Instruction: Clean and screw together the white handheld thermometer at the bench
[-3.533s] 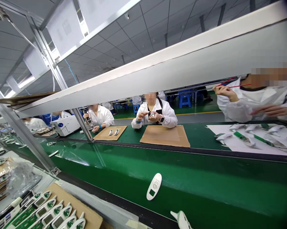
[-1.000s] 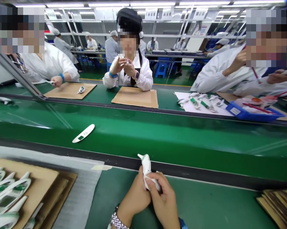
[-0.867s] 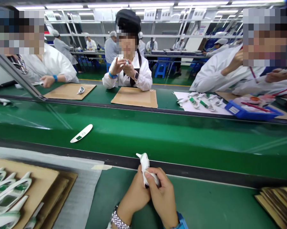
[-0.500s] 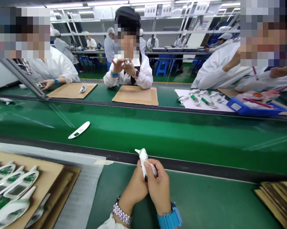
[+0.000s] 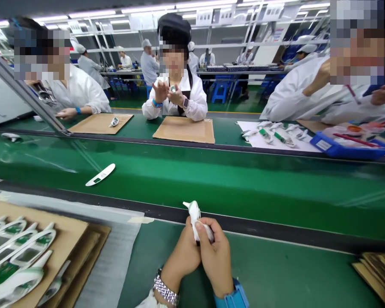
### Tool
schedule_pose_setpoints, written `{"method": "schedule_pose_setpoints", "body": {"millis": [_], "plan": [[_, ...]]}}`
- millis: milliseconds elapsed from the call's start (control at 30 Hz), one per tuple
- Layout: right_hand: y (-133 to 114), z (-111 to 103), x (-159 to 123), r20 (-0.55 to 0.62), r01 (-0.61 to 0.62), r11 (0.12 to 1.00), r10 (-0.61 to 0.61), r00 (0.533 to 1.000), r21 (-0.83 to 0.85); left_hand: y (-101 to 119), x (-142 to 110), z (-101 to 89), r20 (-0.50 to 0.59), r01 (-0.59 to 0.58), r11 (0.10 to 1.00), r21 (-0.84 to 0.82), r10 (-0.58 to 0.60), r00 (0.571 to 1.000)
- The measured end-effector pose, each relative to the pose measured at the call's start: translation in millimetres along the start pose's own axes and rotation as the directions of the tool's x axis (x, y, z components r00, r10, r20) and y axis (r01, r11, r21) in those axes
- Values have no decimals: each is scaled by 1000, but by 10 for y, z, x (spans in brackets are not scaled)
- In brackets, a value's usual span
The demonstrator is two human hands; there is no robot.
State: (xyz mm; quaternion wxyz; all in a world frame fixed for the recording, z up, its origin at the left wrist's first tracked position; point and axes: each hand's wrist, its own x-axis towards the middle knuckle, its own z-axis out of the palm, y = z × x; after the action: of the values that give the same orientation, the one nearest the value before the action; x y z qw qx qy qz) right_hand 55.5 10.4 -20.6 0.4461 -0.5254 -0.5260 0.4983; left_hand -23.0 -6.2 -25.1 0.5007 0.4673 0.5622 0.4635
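Both my hands grip one small white thermometer housing (image 5: 194, 212) at the near edge of the bench, its pointed tip sticking up and to the left. My left hand (image 5: 182, 256), with a metal watch band at the wrist, wraps the lower part. My right hand (image 5: 216, 259), with a blue wrist strap, closes over the body with the thumb pressed on it. On the green conveyor belt (image 5: 243, 184) a flat white cover piece (image 5: 100, 175) lies loose to the left.
A cardboard sheet (image 5: 67, 233) at the near left carries several white housings with green circuit boards (image 5: 16, 256). Cardboard pieces (image 5: 376, 269) are stacked at the near right. Across the belt, people in white coats work at cardboard mats (image 5: 184, 129); a blue tray (image 5: 342, 147) stands at right.
The view has dropped from the overhead shelf to the bench, and my hands have come into view holding the housing. The white cover piece has drifted left along the belt.
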Motion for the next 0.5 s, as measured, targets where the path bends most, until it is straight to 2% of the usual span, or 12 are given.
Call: {"method": "schedule_pose_setpoints", "body": {"millis": [133, 333, 500], "plan": [[-46, 15, 24, 64, -34, 999, 34, 997, 5, -12, 12, -8, -13, -8, 999, -35, 7, 1000], [-65, 63, 146, 24, 51, 987, -48, 999, -153, -5, 22, -3, 11, -5, 992, -130, 6, 1000], [-75, -8, 7, 123, 43, 992, -29, 992, -115, -46, 3, -14, 14, 10, 993, -116, -9, 1000]]}}
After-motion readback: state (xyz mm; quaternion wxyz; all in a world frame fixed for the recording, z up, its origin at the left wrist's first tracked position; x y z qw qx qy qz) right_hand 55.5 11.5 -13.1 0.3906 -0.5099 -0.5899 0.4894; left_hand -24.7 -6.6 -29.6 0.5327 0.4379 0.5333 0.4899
